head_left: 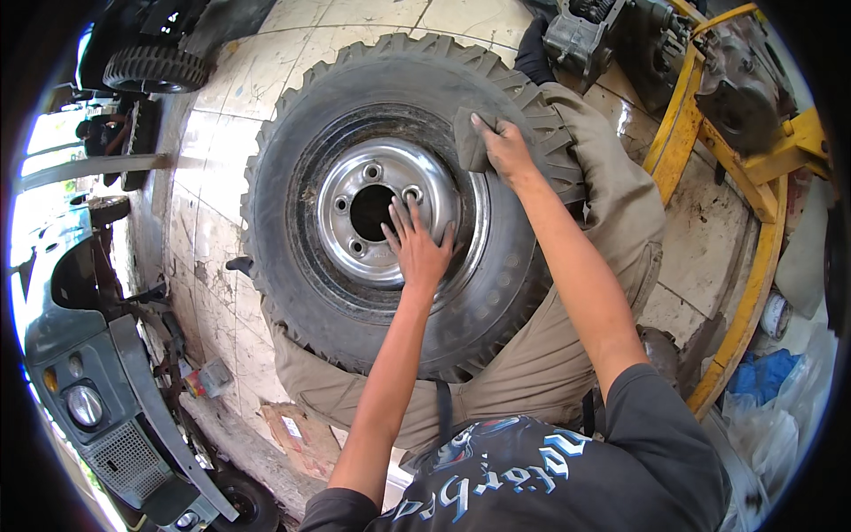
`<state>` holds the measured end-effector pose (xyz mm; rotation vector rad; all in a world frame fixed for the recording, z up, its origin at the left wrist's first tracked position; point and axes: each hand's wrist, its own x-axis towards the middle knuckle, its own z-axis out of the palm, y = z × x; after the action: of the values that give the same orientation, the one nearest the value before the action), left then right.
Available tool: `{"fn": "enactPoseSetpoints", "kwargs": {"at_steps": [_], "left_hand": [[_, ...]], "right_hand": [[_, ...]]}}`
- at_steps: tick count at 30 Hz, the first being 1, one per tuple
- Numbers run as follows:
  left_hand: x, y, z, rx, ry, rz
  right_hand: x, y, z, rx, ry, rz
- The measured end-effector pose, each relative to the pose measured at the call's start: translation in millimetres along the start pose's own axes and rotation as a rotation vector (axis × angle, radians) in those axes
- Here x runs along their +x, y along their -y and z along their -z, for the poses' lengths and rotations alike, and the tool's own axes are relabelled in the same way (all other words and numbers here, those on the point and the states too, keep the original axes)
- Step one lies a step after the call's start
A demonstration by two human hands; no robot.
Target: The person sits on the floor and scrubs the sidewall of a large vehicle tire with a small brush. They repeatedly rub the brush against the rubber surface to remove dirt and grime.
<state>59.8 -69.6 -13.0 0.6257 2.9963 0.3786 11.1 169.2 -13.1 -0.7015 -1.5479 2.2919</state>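
A large, knobbly tyre [483, 306] lies flat on the floor between my outstretched legs. Set in its middle is a bare metal wheel rim [350, 244] with a round centre hole and several bolt holes around it. Fingers spread, my left hand [419, 248] rests on the lower right of the rim's hub and holds nothing. My right hand [503, 152] pinches a dark grey sheet of sandpaper or cloth [470, 142] against the upper right sidewall, near the rim's edge. The rim's right side shines, while brown dirt and rust mark its left and upper edge.
A yellow metal stand [736, 301] rises on the right, with greasy engine parts [581, 40] at the top right. Plastic bags [789, 399] lie on the far right. A dark green vehicle front [106, 417] stands at the left, and flattened cardboard [297, 434] lies at lower left.
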Motion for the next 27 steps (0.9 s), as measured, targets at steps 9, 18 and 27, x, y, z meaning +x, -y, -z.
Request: {"fn": "enactPoseSetpoints", "kwargs": {"at_steps": [9,18,27], "left_hand": [[95.1,-15.2,-14.5,-0.072,0.013,0.219],[75.5,-5.9,-18.5,-0.47,-0.342,0.372],[71.3,-6.5,-2.4,-0.213,-0.076,0.599]], "right_hand": [[1.5,14.3,-5.9,0.177,0.092,-0.074],[29.0,35.7,-5.9,-0.078,-0.098,0.265],[51.0,38.3,13.8,-0.406,-0.204,0.414]]}}
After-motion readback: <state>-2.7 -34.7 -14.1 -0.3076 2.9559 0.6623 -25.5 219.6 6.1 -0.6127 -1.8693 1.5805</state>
